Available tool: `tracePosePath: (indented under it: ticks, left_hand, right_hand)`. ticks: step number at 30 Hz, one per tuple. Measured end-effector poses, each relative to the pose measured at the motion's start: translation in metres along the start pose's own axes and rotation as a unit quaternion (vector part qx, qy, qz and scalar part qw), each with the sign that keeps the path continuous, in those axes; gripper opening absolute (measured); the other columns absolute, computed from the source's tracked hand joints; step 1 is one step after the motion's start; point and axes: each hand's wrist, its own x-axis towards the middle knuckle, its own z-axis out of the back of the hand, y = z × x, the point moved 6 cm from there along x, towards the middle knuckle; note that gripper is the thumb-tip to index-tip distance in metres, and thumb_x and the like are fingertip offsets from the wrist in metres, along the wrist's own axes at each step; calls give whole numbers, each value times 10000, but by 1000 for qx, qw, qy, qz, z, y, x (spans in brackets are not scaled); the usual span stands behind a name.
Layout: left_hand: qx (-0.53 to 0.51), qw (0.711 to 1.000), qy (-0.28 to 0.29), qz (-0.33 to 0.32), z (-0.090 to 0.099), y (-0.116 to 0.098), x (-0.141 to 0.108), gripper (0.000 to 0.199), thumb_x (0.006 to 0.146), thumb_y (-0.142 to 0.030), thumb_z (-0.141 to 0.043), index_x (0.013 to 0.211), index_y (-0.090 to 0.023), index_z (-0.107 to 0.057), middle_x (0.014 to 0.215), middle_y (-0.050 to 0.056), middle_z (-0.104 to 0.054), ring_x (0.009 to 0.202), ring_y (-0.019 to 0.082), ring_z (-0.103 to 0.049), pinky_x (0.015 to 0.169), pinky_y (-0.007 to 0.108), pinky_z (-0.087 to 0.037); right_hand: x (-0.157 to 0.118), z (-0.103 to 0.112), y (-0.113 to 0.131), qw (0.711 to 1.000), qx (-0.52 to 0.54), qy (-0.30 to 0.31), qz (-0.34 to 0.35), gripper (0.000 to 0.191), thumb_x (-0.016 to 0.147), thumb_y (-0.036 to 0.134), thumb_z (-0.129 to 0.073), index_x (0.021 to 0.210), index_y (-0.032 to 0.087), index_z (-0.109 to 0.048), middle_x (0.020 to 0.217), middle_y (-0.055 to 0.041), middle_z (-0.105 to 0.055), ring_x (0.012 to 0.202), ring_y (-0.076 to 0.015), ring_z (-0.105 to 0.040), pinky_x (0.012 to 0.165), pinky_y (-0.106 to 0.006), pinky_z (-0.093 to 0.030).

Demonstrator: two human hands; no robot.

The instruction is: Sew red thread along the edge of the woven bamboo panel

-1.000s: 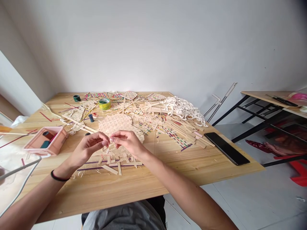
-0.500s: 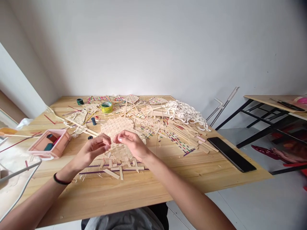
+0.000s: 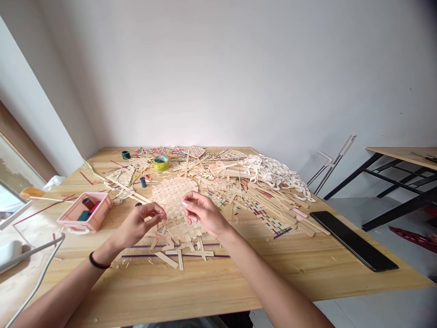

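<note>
Cream woven strips lie on the desk below the left hand and right hand, fingers curled, and I can't tell if either grip pinches anything, but this looks like fiddly work that needs steady fingers next.

On the table, a box holding what seem to be 3 spools lies left of the woven piece, a phone right, tape behind.
</note>
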Motion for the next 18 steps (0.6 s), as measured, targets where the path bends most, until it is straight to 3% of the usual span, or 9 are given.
tracePosePath:
  ticks: [4,9,13,18]
  left_hand:
    - [-2,1000,-12,4,1,-2,-1,278,986,-446,-629,945,-180,-698,909,50,-721,855,192,-652,793,294,-499]
    - [10,1000,15,-7,-4,-4,-1,306,1001,-461,-589,959,-175,-691,908,57,-722,845,190,-643,778,289,-501]
    - [30,998,49,-21,-9,-8,-1,307,1026,-448,-544,993,-177,-684,936,65,-734,872,198,-664,804,292,-515]
    - [52,995,76,-47,-10,-14,0,274,1030,-421,-547,1037,-192,-698,973,61,-745,894,204,-679,822,286,-528]
  right_hand:
    - [1,-2,-5,999,-45,-2,13,323,819,436,-810,892,183,-621,759,34,-573,579,-95,-547,611,-275,-529]
    - [0,-9,-8,998,-27,47,26,320,856,450,-805,925,175,-656,1091,-52,-666,769,-136,-690,770,-326,-587]
    - [0,-16,-11,996,-18,79,27,330,851,439,-827,944,161,-676,904,-40,-705,856,-161,-703,877,-344,-577]
    - [1,-20,-14,995,-10,94,12,391,817,491,-847,935,164,-668,883,-25,-706,844,-158,-712,875,-345,-583]
